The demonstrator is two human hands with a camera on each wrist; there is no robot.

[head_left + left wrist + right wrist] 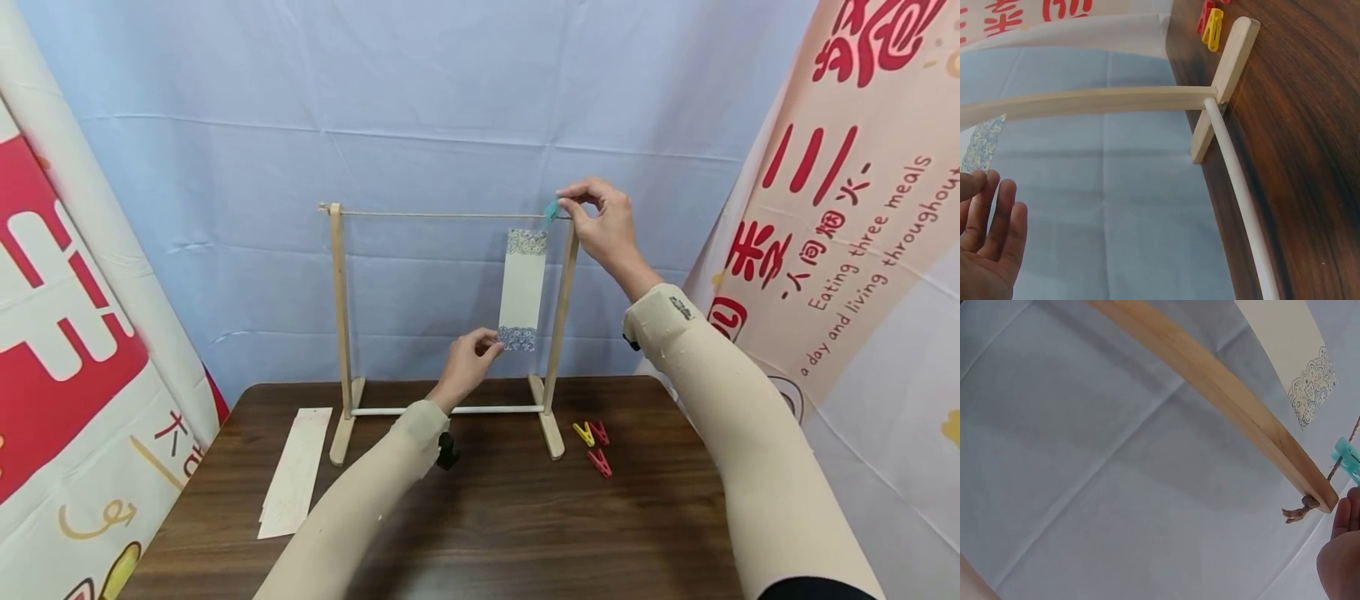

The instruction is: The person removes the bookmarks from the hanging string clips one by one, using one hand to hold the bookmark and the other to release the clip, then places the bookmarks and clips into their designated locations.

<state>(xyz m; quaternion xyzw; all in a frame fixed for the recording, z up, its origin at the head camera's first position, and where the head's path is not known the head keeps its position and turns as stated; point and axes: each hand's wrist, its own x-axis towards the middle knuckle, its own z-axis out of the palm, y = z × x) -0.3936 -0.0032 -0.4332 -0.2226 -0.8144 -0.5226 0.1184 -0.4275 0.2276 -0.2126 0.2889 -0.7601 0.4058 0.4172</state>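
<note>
A white paper strip [522, 287] with blue patterned bands at both ends stands upright, its top edge just below a string [442, 214]. My left hand [467, 362] pinches the strip's lower left edge between thumb and fingers. Up at the string's right end, my right hand [603, 225] pinches a teal clothespin [552, 209]. In the right wrist view the clothespin [1349, 456] overlaps the string, with the strip's patterned end [1314, 389] apart from it. The left wrist view shows the fingertips at the lower patterned band [984, 145].
The string spans a wooden frame [340, 300] with a white bottom bar [495, 409], standing on a dark wooden table [525, 517]. More white strips [296, 471] lie at the left. Right of the frame lie a yellow clothespin [582, 433] and red clothespins [600, 462]. A cloth backdrop [435, 100] hangs behind.
</note>
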